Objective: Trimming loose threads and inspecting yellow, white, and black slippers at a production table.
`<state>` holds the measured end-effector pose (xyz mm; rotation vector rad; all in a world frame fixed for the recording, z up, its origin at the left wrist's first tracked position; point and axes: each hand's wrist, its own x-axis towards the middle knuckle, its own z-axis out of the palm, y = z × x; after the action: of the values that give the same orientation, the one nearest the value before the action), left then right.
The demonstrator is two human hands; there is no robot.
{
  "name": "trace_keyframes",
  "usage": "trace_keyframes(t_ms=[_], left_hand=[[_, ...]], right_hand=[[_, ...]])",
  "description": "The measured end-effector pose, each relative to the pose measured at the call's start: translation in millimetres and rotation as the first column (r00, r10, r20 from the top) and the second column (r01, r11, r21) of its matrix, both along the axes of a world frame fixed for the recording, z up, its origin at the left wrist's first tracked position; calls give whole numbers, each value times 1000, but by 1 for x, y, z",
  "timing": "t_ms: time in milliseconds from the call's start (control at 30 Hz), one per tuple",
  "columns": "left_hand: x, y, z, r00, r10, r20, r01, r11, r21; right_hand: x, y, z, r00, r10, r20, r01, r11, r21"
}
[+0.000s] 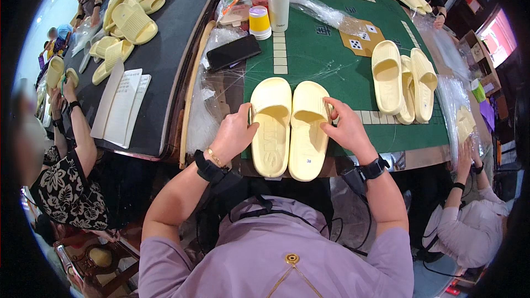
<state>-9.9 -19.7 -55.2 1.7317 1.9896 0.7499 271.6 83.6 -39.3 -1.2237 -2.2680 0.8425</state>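
Note:
A pair of pale yellow slide slippers lies side by side at the near edge of the green mat, toes pointing away from me. My left hand (236, 131) grips the outer side of the left slipper (271, 132), thumb near the foot opening and fingers at the strap's edge. On the other side, my right hand (346, 127) holds the right slipper (308, 138) the same way, fingers behind the strap's outer edge. A small white size sticker shows on the right slipper's heel. The heels reach over the table's front edge.
More yellow slippers (389, 77) rest on the green mat (342, 88) at right. A phone (234, 52), a tall white tumbler (279, 0) and paper cups (259, 22) stand beyond my left hand. Left, a black table (160, 60) bears piled slippers (132, 19) and a notebook (120, 105). Co-workers sit around.

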Motion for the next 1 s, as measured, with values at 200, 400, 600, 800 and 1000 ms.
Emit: trace_keyframes(t_ms=[200, 400, 600, 800, 1000], left_hand=[[16, -15, 36, 996, -46, 81, 35, 991, 130], [80, -29, 54, 818, -307, 486, 415, 901, -129], [98, -36, 35, 664, -314, 678, 457, 889, -36], [74, -32, 54, 681, -159, 715, 315, 945, -90], [38, -25, 62, 519, -29, 854, 60, 998, -2]], right_hand=[[-8, -24, 27, 920, -86, -381, -38, 950, -309], [-40, -69, 48, 724, -164, -670, -226, 861, -455], [-46, -80, 47, 643, -173, -746, -317, 826, -466], [-32, -71, 45, 731, -129, -670, -81, 959, -272], [-7, -87, 41, 981, 136, -137, -187, 839, -510]])
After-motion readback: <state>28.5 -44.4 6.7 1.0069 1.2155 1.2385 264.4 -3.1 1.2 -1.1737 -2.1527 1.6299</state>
